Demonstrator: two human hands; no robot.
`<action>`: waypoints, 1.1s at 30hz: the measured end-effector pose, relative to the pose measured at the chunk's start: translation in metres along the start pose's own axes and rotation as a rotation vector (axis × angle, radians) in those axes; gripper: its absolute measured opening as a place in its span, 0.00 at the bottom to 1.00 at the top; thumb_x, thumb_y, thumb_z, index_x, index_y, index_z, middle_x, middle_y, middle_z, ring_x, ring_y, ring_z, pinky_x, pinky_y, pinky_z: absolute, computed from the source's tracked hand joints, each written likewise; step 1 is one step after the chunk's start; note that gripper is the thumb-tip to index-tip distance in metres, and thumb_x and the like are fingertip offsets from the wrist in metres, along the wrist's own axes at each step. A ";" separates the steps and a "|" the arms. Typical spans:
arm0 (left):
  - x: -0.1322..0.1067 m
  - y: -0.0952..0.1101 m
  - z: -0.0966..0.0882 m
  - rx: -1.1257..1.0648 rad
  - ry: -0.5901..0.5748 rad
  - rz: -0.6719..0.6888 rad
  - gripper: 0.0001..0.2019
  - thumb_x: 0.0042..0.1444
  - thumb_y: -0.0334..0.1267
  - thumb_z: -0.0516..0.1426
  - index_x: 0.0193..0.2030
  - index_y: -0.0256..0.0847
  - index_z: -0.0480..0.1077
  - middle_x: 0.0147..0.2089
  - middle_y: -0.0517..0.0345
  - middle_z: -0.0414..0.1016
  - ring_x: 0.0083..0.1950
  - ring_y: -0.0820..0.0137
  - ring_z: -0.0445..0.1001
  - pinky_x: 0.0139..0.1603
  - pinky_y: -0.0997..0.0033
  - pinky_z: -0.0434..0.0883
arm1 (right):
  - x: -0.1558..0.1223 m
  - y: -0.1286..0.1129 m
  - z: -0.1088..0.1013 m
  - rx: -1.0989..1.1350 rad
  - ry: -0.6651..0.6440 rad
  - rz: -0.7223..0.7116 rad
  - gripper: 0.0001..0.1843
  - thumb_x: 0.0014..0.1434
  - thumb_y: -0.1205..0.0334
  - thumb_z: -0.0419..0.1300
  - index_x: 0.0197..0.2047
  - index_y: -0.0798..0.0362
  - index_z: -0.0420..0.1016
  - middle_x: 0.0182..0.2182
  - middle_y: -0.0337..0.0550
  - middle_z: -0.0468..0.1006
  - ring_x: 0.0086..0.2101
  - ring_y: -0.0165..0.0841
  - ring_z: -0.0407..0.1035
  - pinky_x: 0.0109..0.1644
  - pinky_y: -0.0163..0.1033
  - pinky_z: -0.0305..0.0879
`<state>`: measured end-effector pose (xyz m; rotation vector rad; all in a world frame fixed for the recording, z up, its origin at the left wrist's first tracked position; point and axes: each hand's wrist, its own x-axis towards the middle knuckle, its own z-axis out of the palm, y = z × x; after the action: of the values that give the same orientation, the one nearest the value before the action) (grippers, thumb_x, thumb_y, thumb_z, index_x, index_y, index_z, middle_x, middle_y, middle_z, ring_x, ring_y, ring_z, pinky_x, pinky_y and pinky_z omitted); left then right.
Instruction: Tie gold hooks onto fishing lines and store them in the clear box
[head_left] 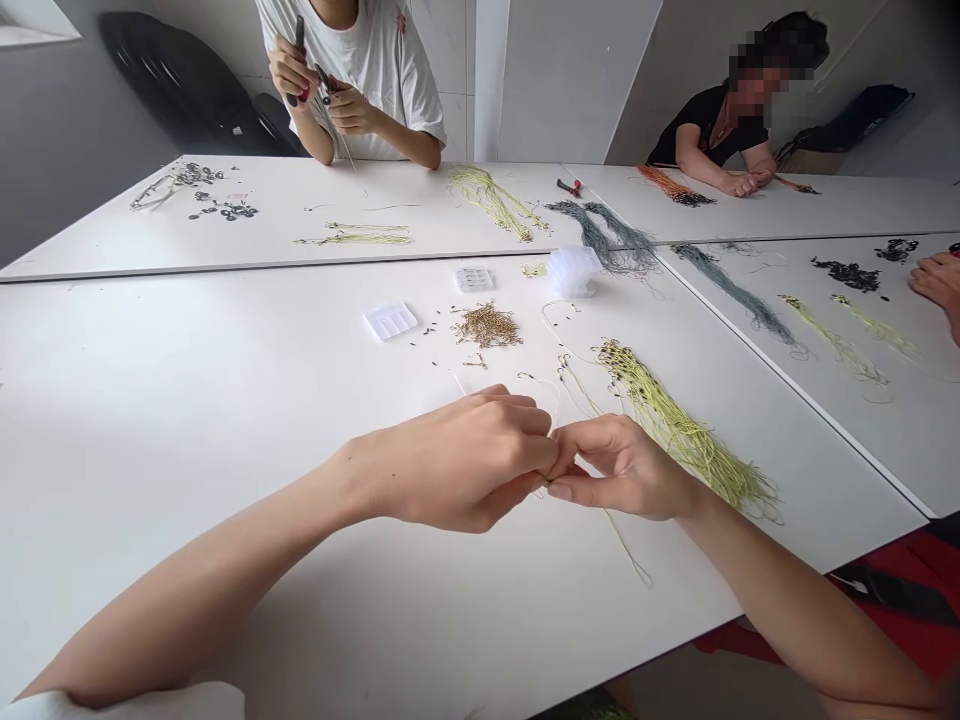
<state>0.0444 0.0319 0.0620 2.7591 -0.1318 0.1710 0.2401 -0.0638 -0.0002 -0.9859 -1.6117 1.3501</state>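
Note:
My left hand (480,460) and my right hand (626,468) meet over the white table (187,400). Both are closed in a pinch, fingertips together on a thin pale yellow fishing line (621,540). Its looped lower end trails below my right hand; the small part between the fingertips is mostly hidden. Just beyond them, a fishing hook (526,376) on line lies on the table. To the right rests a thick bundle of yellow-green lines (682,430) with dark hooks at its top end. Ahead sits a heap of small gold-coloured metal pieces (487,326).
Beyond the heap are an open clear plastic case (390,321), a smaller compartment box (475,279) and stacked clear boxes (573,271). Grey line bundles (607,235) lie farther back. Across the table a person in white (367,60) holds pliers; another leans at the far right.

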 end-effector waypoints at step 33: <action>-0.005 -0.023 -0.005 -0.105 0.142 -0.140 0.08 0.61 0.31 0.55 0.39 0.40 0.77 0.33 0.56 0.75 0.34 0.71 0.71 0.44 0.68 0.66 | 0.008 0.000 -0.008 0.152 0.211 0.106 0.03 0.58 0.64 0.64 0.35 0.53 0.79 0.24 0.37 0.70 0.26 0.26 0.60 0.29 0.34 0.55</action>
<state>0.0416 0.0554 0.0581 2.6292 0.0869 0.3127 0.2446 -0.0536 0.0011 -1.0941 -1.2971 1.3682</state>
